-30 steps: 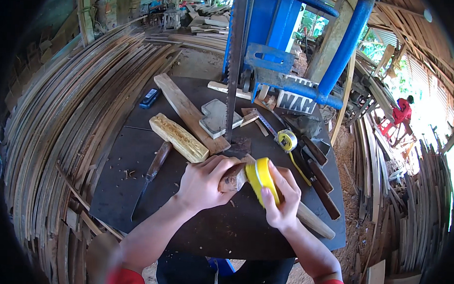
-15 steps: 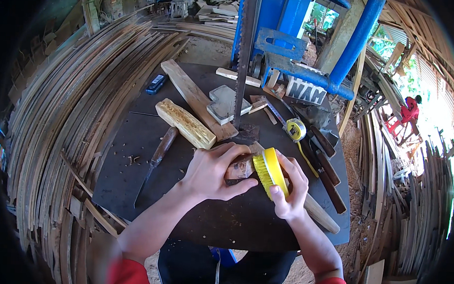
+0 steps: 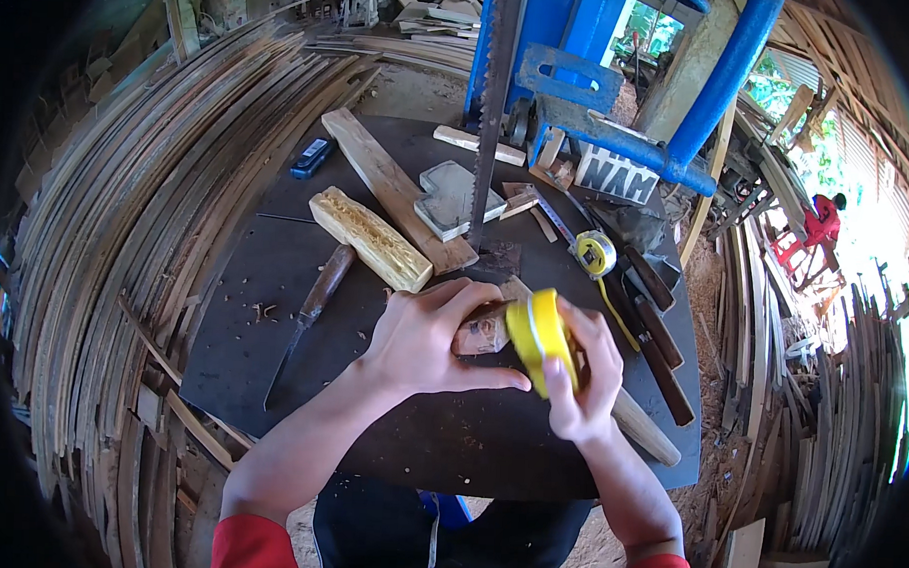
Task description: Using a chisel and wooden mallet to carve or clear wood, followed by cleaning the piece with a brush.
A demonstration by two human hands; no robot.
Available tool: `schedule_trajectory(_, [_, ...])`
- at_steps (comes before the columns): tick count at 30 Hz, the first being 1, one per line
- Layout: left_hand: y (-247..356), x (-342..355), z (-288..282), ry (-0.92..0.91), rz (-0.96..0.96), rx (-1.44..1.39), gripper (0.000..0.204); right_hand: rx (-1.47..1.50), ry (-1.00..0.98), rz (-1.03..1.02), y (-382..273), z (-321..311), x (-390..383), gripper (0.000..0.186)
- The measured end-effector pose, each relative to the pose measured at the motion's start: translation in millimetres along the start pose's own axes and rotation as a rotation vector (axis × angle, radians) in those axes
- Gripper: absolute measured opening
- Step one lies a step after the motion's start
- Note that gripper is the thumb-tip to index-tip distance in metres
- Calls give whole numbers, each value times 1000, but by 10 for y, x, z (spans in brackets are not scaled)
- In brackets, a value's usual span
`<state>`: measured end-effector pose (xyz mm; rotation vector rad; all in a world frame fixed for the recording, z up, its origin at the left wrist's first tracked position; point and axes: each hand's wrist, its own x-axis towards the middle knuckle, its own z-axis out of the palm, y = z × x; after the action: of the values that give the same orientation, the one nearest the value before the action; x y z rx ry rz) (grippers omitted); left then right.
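My left hand is closed round a small, reddish-brown wooden block above the dark worktable. My right hand grips a yellow brush against the block's right side. Just beyond my hands lie a pale rough timber piece and a long plank. A wood-handled blade is left of my hands. A wooden rod lies beneath and right of my right hand.
A vertical saw blade stands by a blue machine frame. A tape measure and several wood-handled tools lie at the right. Stacked timber strips flank the table. A person in red is at the far right.
Both hands, with block and brush, have moved up and rightward in the picture, as has the table. My left thumb has stretched rightward below the block. The brush has changed its tilt.
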<state>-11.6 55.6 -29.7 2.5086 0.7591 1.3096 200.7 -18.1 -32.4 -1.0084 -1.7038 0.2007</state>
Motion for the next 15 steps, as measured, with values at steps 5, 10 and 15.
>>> schedule_trajectory(5, [27,15,25,17,57,-12,72,-68,14,-242,-83,-54,32,45])
schedule_trajectory(10, [-4,-4,40,22,30,19,72,-106,16,-11,-22,-13,27,48])
schedule_trajectory(15, [3,1,49,23,22,2,70,-58,24,-179,-106,5,37,46])
